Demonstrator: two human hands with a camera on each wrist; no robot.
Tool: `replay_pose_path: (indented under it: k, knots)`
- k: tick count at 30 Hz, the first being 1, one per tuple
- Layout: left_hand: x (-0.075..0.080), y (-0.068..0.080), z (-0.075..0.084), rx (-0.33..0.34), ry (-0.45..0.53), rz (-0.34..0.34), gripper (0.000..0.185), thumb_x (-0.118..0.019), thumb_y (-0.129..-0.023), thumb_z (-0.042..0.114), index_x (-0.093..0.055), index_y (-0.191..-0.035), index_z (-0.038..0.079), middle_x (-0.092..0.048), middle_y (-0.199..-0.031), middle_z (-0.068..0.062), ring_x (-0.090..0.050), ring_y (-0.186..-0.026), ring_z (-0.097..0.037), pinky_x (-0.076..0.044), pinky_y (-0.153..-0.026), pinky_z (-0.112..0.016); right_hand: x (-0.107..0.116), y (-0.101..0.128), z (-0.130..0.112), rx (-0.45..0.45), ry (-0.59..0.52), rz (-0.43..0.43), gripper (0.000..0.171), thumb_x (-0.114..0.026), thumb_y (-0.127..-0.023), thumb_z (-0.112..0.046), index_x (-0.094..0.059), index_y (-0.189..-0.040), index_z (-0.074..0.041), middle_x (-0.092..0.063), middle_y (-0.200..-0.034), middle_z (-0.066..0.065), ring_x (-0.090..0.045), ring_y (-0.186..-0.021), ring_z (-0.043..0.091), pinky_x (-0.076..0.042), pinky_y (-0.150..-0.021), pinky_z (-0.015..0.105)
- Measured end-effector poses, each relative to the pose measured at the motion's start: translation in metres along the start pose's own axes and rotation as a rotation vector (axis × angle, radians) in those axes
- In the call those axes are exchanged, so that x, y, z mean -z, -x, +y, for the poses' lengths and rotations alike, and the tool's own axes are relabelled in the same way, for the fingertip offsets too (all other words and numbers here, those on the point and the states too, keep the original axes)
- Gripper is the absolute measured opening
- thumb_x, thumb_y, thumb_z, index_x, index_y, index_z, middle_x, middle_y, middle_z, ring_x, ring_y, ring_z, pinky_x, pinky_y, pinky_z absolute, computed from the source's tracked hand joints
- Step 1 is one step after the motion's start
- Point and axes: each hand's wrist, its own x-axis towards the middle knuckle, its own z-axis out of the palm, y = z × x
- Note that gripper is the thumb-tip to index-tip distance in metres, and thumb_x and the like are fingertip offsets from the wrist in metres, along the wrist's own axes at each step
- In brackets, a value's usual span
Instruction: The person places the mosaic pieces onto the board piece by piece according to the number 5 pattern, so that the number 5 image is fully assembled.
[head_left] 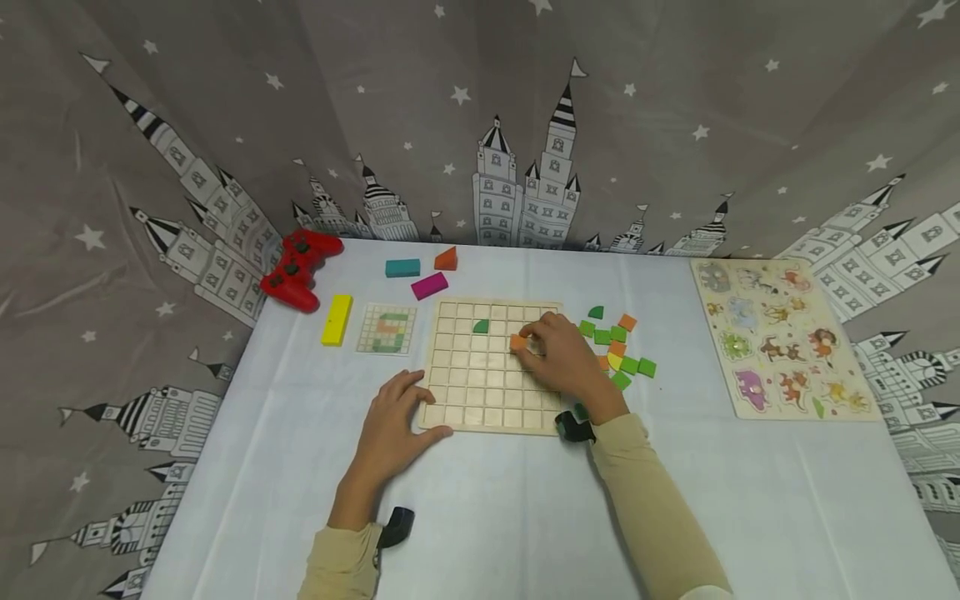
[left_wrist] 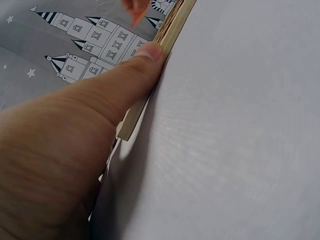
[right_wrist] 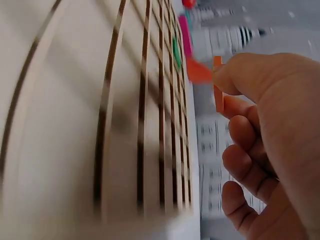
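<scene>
Head view: right hand point(head_left: 561, 358) pinching small orange wooden tile point(head_left: 517, 342) over pale wooden grid board point(head_left: 480, 392), right of green quarter-round tile point(head_left: 481, 327); left hand point(head_left: 393, 421) flat, steadying board's near-left corner.

A pale blue tablecloth point(head_left: 480, 517) covers the table; behind it hangs a grey curtain point(head_left: 480, 125) printed with castles and white stars.
</scene>
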Motion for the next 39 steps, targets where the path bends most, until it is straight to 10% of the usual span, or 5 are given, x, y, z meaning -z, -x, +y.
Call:
replay_pose_path:
  k: [9, 39]
  knots:
    - [0.002, 0.000, 0.000, 0.010, 0.004, -0.011, 0.047, -0.090, -0.074, 0.043, -0.062, -0.104, 0.019, -0.047, -0.156, -0.008, -0.033, -0.150, -0.035, -0.031, -0.121, -0.061, -0.025, -0.028, -0.035, 0.056, 0.051, -0.048, 0.033, -0.066, -0.098, -0.036, -0.071, -0.120, -0.013, -0.065, -0.110, 0.003, -0.058, -0.102, 0.022, -0.051, -0.093, 0.041]
    - [0.001, 0.000, 0.001, 0.012, 0.005, -0.008, 0.047, -0.090, -0.074, 0.043, -0.062, -0.104, 0.020, -0.047, -0.155, -0.008, -0.033, -0.150, -0.035, -0.030, -0.121, -0.061, -0.042, -0.035, -0.035, 0.016, 0.026, -0.013, 0.027, -0.066, -0.098, -0.031, -0.073, -0.118, -0.013, -0.066, -0.101, 0.003, -0.061, -0.092, 0.020, -0.053, -0.083, 0.036]
